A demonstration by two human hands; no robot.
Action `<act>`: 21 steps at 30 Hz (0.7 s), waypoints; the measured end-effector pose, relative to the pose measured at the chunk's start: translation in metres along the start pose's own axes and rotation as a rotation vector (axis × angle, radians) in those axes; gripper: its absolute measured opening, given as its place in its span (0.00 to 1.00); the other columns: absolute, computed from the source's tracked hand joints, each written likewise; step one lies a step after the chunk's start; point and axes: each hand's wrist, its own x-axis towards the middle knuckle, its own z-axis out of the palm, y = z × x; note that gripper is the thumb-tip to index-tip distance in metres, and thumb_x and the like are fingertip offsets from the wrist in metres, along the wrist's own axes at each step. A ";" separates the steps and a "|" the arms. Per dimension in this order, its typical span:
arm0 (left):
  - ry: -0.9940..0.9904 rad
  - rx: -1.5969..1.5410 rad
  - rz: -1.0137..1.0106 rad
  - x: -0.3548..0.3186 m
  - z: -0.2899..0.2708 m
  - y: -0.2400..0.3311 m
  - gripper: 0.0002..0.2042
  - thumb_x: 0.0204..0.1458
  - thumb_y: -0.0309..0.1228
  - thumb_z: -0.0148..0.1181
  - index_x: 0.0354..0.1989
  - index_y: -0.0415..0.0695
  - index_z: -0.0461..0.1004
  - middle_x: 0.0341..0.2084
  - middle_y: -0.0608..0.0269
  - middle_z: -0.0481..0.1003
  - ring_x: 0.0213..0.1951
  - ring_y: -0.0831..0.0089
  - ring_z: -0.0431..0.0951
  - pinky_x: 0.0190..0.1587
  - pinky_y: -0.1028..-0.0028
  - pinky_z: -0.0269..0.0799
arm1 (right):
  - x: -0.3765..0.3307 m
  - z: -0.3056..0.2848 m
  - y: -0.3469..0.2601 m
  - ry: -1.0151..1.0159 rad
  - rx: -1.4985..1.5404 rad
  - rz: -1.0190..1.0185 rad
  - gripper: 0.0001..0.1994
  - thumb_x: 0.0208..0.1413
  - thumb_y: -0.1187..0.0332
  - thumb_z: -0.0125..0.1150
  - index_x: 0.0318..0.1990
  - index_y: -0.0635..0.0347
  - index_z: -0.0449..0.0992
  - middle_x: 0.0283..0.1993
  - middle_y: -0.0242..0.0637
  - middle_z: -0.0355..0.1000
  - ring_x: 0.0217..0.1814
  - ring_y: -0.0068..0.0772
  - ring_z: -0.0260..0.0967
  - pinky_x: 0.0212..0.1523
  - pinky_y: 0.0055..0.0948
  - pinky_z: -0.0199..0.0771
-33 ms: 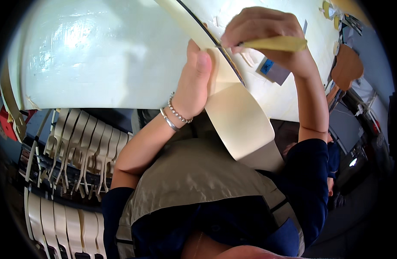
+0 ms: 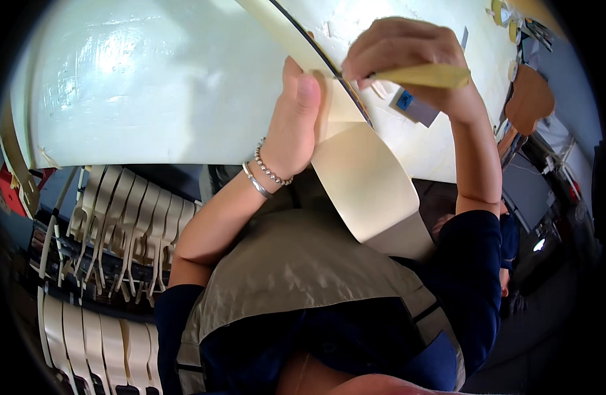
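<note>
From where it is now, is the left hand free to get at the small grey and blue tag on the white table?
Probably not directly. The left hand presses the cream strip, and the right hand with its yellow tool sits between it and the grey and blue tag on the white table.

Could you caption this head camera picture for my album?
Left hand steadies a cream strip while the right hand pinches its end.

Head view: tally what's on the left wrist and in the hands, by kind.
Bracelets on the left wrist: 2 (one beaded, one plain band)
Cream strips under the left hand: 1
Yellow-handled tools in the right hand: 1
Total: 4
</note>
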 end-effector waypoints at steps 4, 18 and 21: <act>0.060 0.070 0.056 -0.001 0.002 -0.001 0.36 0.57 0.58 0.31 0.62 0.36 0.44 0.54 0.55 0.59 0.55 0.70 0.59 0.58 0.71 0.53 | -0.019 0.005 -0.007 0.014 0.001 0.041 0.07 0.35 0.78 0.64 0.27 0.60 0.77 0.29 0.35 0.73 0.33 0.34 0.72 0.35 0.25 0.73; 0.059 0.114 0.020 -0.001 0.002 0.002 0.38 0.57 0.59 0.25 0.64 0.38 0.41 0.59 0.55 0.54 0.59 0.69 0.56 0.60 0.71 0.51 | -0.033 0.014 -0.011 0.109 -0.017 0.042 0.08 0.32 0.74 0.65 0.26 0.58 0.77 0.28 0.34 0.73 0.32 0.35 0.73 0.32 0.26 0.72; 0.031 0.114 0.027 0.000 0.001 0.002 0.40 0.52 0.63 0.28 0.65 0.45 0.38 0.46 0.53 0.65 0.47 0.70 0.67 0.51 0.71 0.63 | -0.038 0.013 -0.012 0.055 -0.025 0.040 0.09 0.32 0.75 0.64 0.27 0.58 0.77 0.28 0.33 0.73 0.32 0.36 0.72 0.32 0.26 0.71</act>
